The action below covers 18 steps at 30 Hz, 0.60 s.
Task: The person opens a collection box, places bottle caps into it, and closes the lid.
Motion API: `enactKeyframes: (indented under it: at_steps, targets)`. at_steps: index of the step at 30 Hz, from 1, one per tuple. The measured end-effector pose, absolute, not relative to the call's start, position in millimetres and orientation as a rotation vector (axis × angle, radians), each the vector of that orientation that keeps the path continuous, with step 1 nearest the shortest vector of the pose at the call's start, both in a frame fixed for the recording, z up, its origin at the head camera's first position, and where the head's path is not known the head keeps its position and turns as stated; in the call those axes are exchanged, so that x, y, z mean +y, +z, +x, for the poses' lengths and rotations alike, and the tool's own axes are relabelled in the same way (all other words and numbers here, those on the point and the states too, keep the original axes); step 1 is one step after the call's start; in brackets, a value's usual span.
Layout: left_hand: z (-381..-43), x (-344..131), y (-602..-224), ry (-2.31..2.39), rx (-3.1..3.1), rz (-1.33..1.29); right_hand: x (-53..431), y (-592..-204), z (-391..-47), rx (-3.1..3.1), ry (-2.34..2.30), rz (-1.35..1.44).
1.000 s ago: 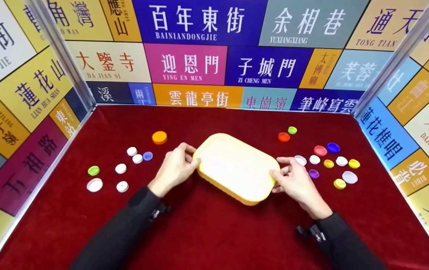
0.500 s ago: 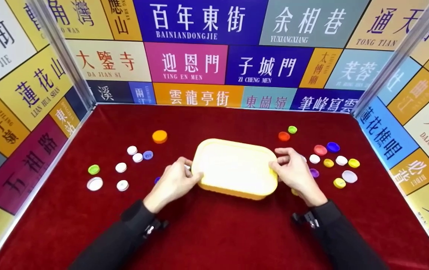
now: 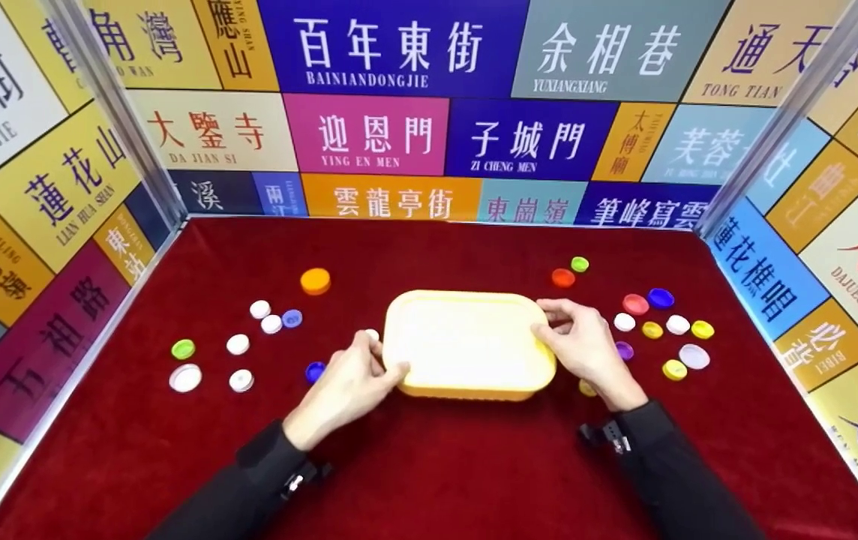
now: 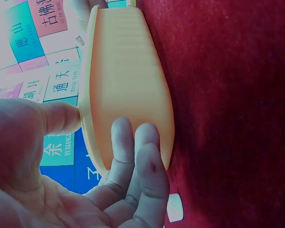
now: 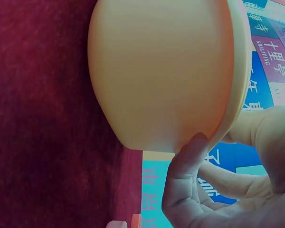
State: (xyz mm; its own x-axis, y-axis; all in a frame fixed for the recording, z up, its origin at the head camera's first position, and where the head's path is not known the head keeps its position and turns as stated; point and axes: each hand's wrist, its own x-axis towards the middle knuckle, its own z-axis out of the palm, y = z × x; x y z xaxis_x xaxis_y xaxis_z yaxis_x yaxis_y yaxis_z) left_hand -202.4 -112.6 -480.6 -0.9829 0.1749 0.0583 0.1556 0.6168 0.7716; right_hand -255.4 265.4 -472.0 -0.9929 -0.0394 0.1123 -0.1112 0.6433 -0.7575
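Note:
A yellow plastic box (image 3: 470, 345) with rounded corners lies level, its long side facing me, at the middle of the red cloth. Its top looks pale and overexposed, so I cannot tell lid from inside. My left hand (image 3: 346, 394) grips its left end; in the left wrist view the thumb sits on the rim and fingers (image 4: 122, 147) press the ribbed side wall (image 4: 128, 71). My right hand (image 3: 586, 349) holds the right end, with thumb at the rim (image 5: 244, 57) and a fingertip (image 5: 197, 142) under its edge. Whether the base touches the cloth is unclear.
Several bottle caps lie on the left, including an orange cap (image 3: 316, 281) and a blue cap (image 3: 315, 372). More are scattered on the right, among them a red cap (image 3: 563, 277) and a purple cap (image 3: 624, 350). Sign-covered walls (image 3: 365, 135) enclose the table (image 3: 429, 472).
Both hands have turned the box from slanted to straight. Its left end came towards me, the right end shifted slightly away. A blue cap and a white cap beside the left hand came into view.

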Motion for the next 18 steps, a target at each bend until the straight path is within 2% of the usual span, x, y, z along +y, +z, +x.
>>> enactKeyframes:
  at_steps: [9, 18]
  targets:
    - [-207, -118, -479, 1.34, 2.813, 0.331, 255, -473, -246, -2.712, 1.052, 0.292]
    - [-211, -115, -485, 1.494, 2.719, 0.337, 224, -464, -214, -2.57, 0.69, 0.774]
